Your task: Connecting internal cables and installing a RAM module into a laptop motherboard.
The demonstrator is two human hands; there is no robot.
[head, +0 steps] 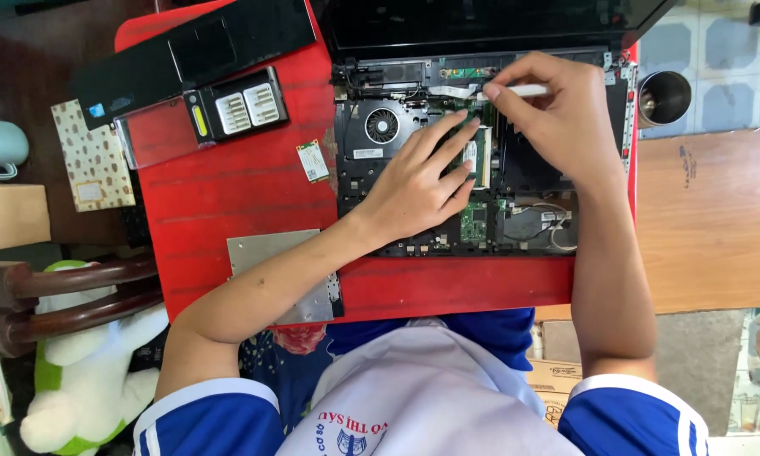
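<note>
An opened laptop point(371, 173) lies on a red table point(245, 194), its circuit board, round fan point(382, 126) and green memory module point(480, 160) exposed. My left hand point(418, 181) rests flat on the board, fingers spread, fingertips touching the memory module area. My right hand point(557, 118) hovers over the upper middle of the board and pinches a thin white tool point(528, 89) whose tip points left toward the module slot. The laptop's screen edge point(481, 25) sits at the top.
A removed black palm-rest panel point(194, 55) and a black cover with two labelled modules point(236, 105) lie at upper left. A small green card point(312, 161) and a grey metal plate point(266, 249) lie on the table. A metal cup point(664, 95) stands right.
</note>
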